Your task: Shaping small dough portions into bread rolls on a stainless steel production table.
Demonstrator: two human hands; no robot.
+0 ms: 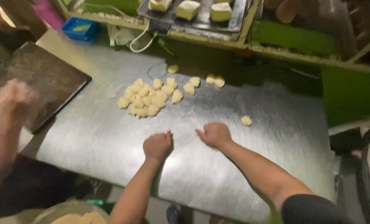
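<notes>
My left hand (pixel 157 145) and my right hand (pixel 213 134) both rest palm-down on the metal table (pixel 89 132), fingers curled over. Whatever lies under each palm is hidden. A pile of several pale dough pieces (pixel 148 97) lies further back on the table, with a few more dough pieces (pixel 215 80) behind and to the right. One single dough piece (pixel 246 120) sits just right of my right hand.
A dark baking tray (pixel 40 79) lies at the table's left, where another person's hand (pixel 11 101) is blurred. A rack tray with pale dough blocks (pixel 188 9) stands at the back. A blue tub (pixel 81 28) sits back left. A bowl of dough (pixel 75 215) is below.
</notes>
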